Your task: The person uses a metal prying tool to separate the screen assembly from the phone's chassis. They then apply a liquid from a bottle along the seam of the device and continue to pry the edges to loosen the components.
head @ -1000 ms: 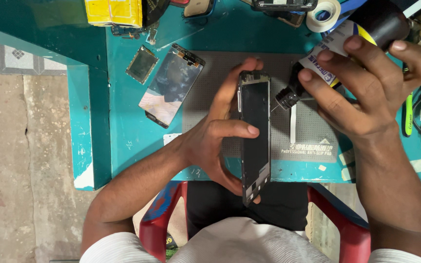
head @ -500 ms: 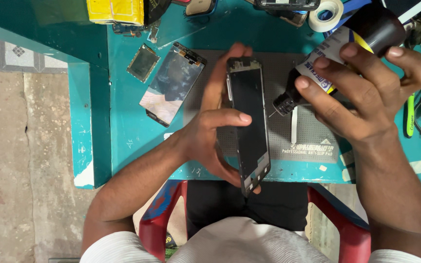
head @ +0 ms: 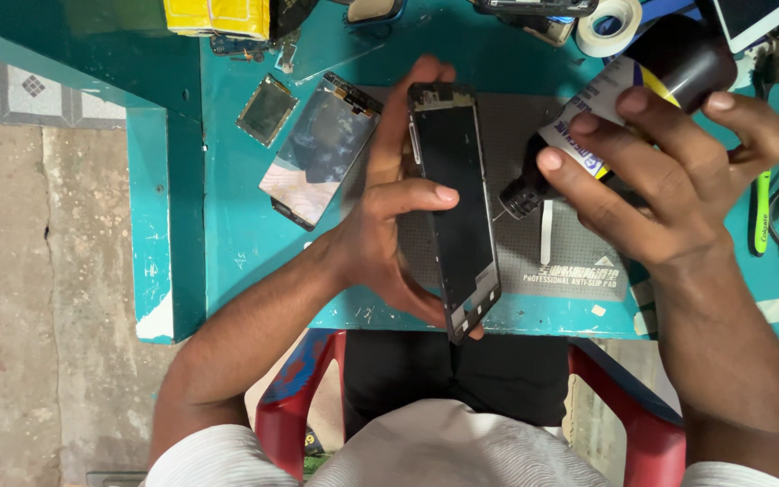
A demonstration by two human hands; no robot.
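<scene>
My left hand (head: 389, 225) grips a black phone frame (head: 457, 207) by its long edges, thumb laid across its face, holding it tilted above the grey anti-slip mat (head: 579, 261). In my right hand (head: 669, 171) is a dark glue bottle (head: 615, 104) with a white label. It is tipped down to the left, and its thin nozzle tip sits just right of the frame's right edge.
On the teal table (head: 227, 225), a detached phone screen (head: 317, 149) and a small square part (head: 266, 110) lie left of the mat. A tape roll (head: 608, 25), a yellow box (head: 218, 16) and a green-handled tool (head: 761, 212) sit around the edges. A red chair (head: 642, 424) is under me.
The phone frame has turned from nearly edge-on to face up, showing more of its dark front. The bottle has stayed tilted beside it, its nozzle close to the frame's right edge.
</scene>
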